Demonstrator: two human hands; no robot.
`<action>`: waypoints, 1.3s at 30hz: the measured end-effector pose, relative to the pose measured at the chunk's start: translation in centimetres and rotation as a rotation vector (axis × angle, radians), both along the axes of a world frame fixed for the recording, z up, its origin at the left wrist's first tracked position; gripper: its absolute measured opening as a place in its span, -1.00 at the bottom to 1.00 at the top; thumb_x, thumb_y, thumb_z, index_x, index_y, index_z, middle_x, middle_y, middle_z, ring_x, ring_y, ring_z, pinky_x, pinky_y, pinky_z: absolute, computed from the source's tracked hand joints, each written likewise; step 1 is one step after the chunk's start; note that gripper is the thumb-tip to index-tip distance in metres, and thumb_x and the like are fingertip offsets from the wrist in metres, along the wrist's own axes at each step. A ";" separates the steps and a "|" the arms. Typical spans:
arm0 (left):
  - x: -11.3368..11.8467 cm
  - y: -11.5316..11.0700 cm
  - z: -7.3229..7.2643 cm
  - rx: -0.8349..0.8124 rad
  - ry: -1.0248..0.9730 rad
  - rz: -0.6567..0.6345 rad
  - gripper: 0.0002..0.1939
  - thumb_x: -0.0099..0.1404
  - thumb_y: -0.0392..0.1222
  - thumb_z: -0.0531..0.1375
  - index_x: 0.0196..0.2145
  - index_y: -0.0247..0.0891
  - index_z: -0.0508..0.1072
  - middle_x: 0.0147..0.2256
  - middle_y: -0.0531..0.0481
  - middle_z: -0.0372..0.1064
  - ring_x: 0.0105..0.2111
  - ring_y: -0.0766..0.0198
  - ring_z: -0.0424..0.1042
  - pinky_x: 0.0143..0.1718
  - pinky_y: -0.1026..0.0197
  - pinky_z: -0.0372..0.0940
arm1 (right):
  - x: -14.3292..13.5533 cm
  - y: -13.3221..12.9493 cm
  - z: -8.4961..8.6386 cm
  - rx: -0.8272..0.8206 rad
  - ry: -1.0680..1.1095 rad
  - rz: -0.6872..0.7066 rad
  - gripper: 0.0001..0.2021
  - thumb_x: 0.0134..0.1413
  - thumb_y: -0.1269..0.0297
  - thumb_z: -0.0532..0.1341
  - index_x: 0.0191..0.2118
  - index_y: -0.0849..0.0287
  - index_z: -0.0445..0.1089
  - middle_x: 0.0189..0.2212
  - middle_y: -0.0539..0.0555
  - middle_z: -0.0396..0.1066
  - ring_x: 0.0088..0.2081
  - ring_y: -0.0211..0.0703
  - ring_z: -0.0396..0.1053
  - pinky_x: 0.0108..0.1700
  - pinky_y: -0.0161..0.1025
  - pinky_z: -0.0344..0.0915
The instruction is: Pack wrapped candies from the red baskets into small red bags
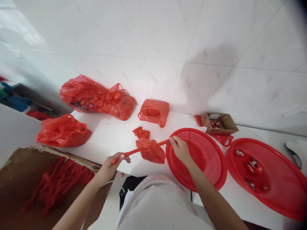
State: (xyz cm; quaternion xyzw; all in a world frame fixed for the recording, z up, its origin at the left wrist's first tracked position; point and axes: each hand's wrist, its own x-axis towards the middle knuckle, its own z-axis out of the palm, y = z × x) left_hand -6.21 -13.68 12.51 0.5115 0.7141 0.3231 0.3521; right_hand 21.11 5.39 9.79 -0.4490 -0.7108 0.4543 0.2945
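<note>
A small red pouch (153,152) with a gathered neck lies on the white table. A red strap runs across its neck, pulled out to both sides. My left hand (115,163) pinches the strap's left end, and some of it sticks out past the fingers. The right end is pinched in my right hand (178,147), over the near left rim of an empty red basket (199,156). Just behind the pouch lies a crumpled red piece (141,132).
Red plastic bags (96,95) sit at the back left, another (63,131) at the left edge. A cardboard box (14,179) holds red straps. At right are a small carton (222,123) and a second red basket (275,172) with several wrapped pieces. A red bag (155,110) stands against the wall.
</note>
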 end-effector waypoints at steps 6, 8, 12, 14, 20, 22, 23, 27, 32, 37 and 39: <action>3.9 2.1 1.3 0.319 -0.165 -0.051 -0.60 0.40 0.02 -0.02 -0.08 -0.18 0.53 0.17 -0.18 0.15 0.19 0.04 0.15 0.18 0.00 0.14 | -2.9 -2.4 0.2 -0.182 0.203 -0.014 -0.66 0.23 -0.07 0.02 -0.41 0.08 0.16 -0.42 0.01 0.41 -0.33 -0.14 0.38 -0.25 -0.21 0.24; 6.1 3.0 1.4 0.439 -0.157 -0.091 -0.61 0.41 0.00 -0.02 0.00 -0.11 0.48 0.24 -0.16 0.04 0.22 0.04 0.09 0.21 -0.04 0.09 | -3.9 -4.2 -0.5 -0.205 0.161 0.020 -0.70 0.22 -0.06 0.04 -0.36 0.06 0.15 -0.43 -0.03 0.36 -0.37 -0.17 0.34 -0.31 -0.24 0.22; 8.8 4.3 0.9 0.458 -0.038 -0.073 -0.60 0.41 -0.04 -0.03 0.13 -0.03 0.37 0.24 -0.14 0.00 0.11 0.12 0.23 0.15 0.01 0.19 | -5.1 -7.6 -0.9 -0.205 0.116 0.131 -0.76 0.27 -0.01 -0.03 -0.28 0.04 0.14 -0.46 -0.08 0.30 -0.46 -0.20 0.26 -0.40 -0.28 0.13; 8.9 4.5 0.7 0.370 0.022 -0.024 -0.59 0.42 -0.04 -0.04 0.16 -0.02 0.34 0.17 -0.14 0.11 -0.02 0.16 0.34 0.06 0.07 0.27 | -5.2 -8.1 -0.6 -0.173 0.112 0.141 -0.76 0.29 0.03 -0.06 -0.31 0.04 0.14 -0.48 -0.09 0.27 -0.48 -0.22 0.23 -0.41 -0.28 0.10; 7.5 3.6 1.1 0.076 -0.115 -0.013 -0.50 0.41 0.04 -0.06 0.23 -0.12 0.26 -0.27 -0.01 0.50 -0.32 0.20 0.45 -0.20 0.20 0.35 | -4.4 -5.8 0.7 -0.024 0.056 0.145 -0.70 0.27 0.02 -0.02 -0.42 0.07 0.10 -0.58 -0.12 0.12 -0.54 -0.26 0.10 -0.45 -0.31 0.02; 7.3 3.2 1.5 0.033 -0.193 0.005 -0.48 0.40 0.06 -0.05 0.23 -0.12 0.26 -0.24 0.01 0.52 -0.28 0.18 0.47 -0.16 0.19 0.35 | -4.1 -4.8 0.7 0.049 -0.004 0.161 -0.70 0.27 0.02 -0.01 -0.42 0.08 0.11 -0.61 -0.12 0.11 -0.57 -0.27 0.09 -0.46 -0.31 -0.01; 7.2 3.0 1.6 0.032 -0.222 0.020 -0.48 0.40 0.07 -0.04 0.23 -0.12 0.27 -0.17 0.00 0.52 -0.22 0.17 0.48 -0.11 0.18 0.33 | -3.9 -4.4 0.7 0.079 -0.028 0.157 -0.70 0.27 0.02 0.00 -0.42 0.08 0.11 -0.62 -0.12 0.11 -0.58 -0.27 0.08 -0.47 -0.31 -0.02; 7.4 2.6 2.0 0.042 -0.316 0.056 -0.49 0.39 0.08 -0.01 0.19 -0.13 0.31 0.04 -0.02 0.43 0.07 0.13 0.36 0.13 0.12 0.19 | -3.2 -3.3 0.3 0.172 -0.104 0.131 -0.68 0.28 0.01 -0.03 -0.42 0.08 0.14 -0.64 -0.12 0.11 -0.60 -0.27 0.10 -0.48 -0.32 -0.03; 8.1 2.2 2.1 0.042 -0.476 0.136 -0.54 0.36 0.09 0.03 0.07 -0.18 0.42 0.08 -0.06 0.37 0.15 0.10 0.25 0.14 0.12 0.15 | -2.8 -2.4 -1.1 0.383 -0.211 0.108 -0.61 0.30 -0.02 -0.08 -0.42 0.12 0.23 -0.65 -0.08 0.18 -0.63 -0.30 0.12 -0.50 -0.34 -0.06; 8.0 1.8 2.6 0.037 -0.536 0.248 -0.61 0.35 0.12 0.04 -0.44 -0.22 0.36 -0.46 0.08 0.33 -0.43 0.32 0.29 -0.30 0.30 0.21 | -2.0 -1.3 -2.7 0.538 -0.245 -0.020 -0.53 0.32 -0.02 -0.15 -0.49 0.13 0.22 -0.66 -0.04 0.22 -0.63 -0.30 0.13 -0.51 -0.35 -0.05; 7.6 1.5 2.7 0.039 -0.572 0.257 -0.56 0.34 0.13 0.05 -0.55 -0.23 0.20 -0.58 0.14 0.11 -0.54 0.37 0.11 -0.43 0.32 0.12 | -1.5 -1.0 -3.0 0.519 -0.240 -0.053 -0.55 0.33 0.01 -0.15 -0.48 0.13 0.20 -0.65 -0.04 0.23 -0.62 -0.30 0.13 -0.51 -0.34 -0.04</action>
